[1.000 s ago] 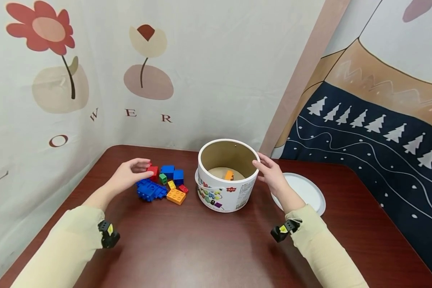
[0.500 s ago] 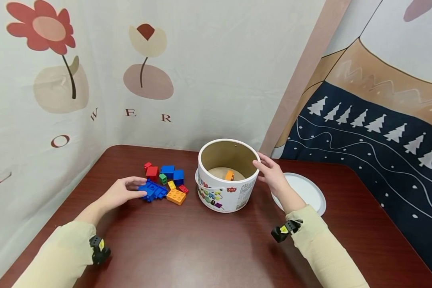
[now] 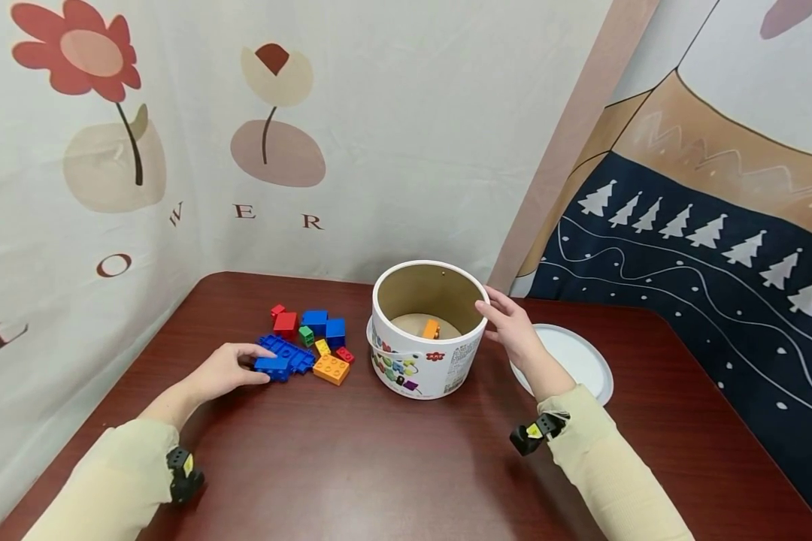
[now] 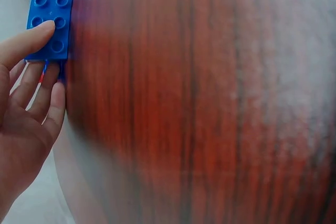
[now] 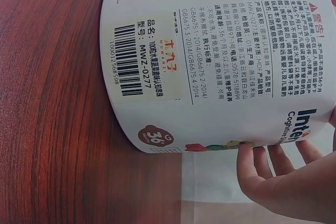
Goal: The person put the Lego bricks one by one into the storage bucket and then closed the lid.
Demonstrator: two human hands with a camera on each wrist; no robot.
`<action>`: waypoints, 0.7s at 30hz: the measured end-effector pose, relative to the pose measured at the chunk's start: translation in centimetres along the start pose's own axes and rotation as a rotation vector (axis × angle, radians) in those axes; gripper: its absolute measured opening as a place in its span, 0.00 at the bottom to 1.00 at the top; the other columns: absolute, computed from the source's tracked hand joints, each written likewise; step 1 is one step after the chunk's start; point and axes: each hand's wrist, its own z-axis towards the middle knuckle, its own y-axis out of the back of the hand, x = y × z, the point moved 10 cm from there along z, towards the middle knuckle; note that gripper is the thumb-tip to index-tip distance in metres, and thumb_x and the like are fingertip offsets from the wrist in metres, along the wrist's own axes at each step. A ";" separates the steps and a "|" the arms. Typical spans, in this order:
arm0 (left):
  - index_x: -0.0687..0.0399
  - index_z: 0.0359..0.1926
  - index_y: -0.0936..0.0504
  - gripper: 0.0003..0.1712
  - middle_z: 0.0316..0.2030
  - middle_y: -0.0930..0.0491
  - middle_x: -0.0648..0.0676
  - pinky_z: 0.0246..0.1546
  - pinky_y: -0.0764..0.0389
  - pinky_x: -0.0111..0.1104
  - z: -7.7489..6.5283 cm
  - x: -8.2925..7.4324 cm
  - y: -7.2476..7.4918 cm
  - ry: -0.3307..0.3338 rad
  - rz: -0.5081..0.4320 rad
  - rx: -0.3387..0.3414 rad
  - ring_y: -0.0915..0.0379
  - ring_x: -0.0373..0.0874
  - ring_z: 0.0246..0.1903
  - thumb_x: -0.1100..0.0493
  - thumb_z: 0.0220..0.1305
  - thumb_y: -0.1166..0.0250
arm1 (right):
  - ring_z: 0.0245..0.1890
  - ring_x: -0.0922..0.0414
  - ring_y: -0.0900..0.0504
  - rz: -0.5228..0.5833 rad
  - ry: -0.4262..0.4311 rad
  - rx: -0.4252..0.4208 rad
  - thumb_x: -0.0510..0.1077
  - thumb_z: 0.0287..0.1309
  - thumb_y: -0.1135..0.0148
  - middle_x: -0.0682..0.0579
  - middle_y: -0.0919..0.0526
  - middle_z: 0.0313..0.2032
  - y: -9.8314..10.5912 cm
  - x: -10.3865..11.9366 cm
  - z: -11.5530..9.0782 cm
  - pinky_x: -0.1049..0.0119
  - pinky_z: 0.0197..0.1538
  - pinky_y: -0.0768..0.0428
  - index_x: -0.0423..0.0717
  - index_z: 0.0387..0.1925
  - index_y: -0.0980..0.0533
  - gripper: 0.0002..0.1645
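Note:
My left hand (image 3: 225,370) pinches a blue building brick (image 3: 273,367), thumb on its studded face and fingers on the other side, as the left wrist view shows. That brick (image 4: 50,17) is at the near left of the brick pile, beside a long blue piece (image 3: 299,359). On the right, my right hand (image 3: 514,330) holds the side of a white round bucket (image 3: 416,372), thumb at the rim and fingers along the outer wall. In the right wrist view those fingers lie against the printed wall of the bucket (image 5: 220,77). An orange brick (image 3: 431,329) lies inside on the bottom.
Red bricks (image 3: 286,325), blue bricks (image 3: 316,323), a green brick (image 3: 307,335), a small yellow brick (image 3: 322,347) and an orange brick (image 3: 331,369) lie left of the bucket. A white lid (image 3: 575,361) lies to its right, partly behind my right forearm.
My left hand has come from above the red bricks toward me, down to the near left of the pile, where it has taken hold of the blue brick. The right hand stays at the bucket.

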 end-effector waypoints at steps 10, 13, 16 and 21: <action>0.62 0.51 0.21 0.24 0.49 0.24 0.66 0.43 0.20 0.42 0.1 -0.7 0.6 -0.017 0.001 0.010 0.29 0.55 0.48 0.55 0.54 0.32 | 0.66 0.45 0.37 -0.001 -0.003 0.001 0.46 0.67 0.50 0.40 0.40 0.68 0.0 0.1 -0.1 0.47 0.65 0.35 0.48 0.70 0.43 0.32; 0.62 0.51 0.22 0.24 0.48 0.24 0.66 0.41 0.20 0.39 0.3 -1.0 1.0 -0.020 0.004 0.000 0.29 0.54 0.47 0.55 0.55 0.32 | 0.66 0.45 0.38 -0.003 -0.003 0.003 0.46 0.67 0.50 0.40 0.40 0.68 0.0 0.1 -0.1 0.47 0.65 0.35 0.48 0.70 0.43 0.32; 0.62 0.52 0.22 0.24 0.48 0.24 0.65 0.41 0.20 0.38 0.4 -1.4 1.4 -0.019 0.004 -0.006 0.30 0.53 0.47 0.55 0.55 0.32 | 0.67 0.45 0.38 -0.002 -0.005 0.003 0.46 0.67 0.50 0.41 0.40 0.68 0.0 0.2 -0.2 0.47 0.65 0.35 0.49 0.70 0.43 0.32; 0.61 0.52 0.22 0.25 0.48 0.24 0.64 0.42 0.20 0.41 0.7 -2.5 2.1 -0.032 0.008 -0.009 0.30 0.53 0.47 0.54 0.56 0.33 | 0.67 0.45 0.38 0.003 -0.009 0.001 0.46 0.67 0.50 0.41 0.40 0.68 -0.1 0.2 -0.2 0.47 0.65 0.35 0.49 0.70 0.44 0.32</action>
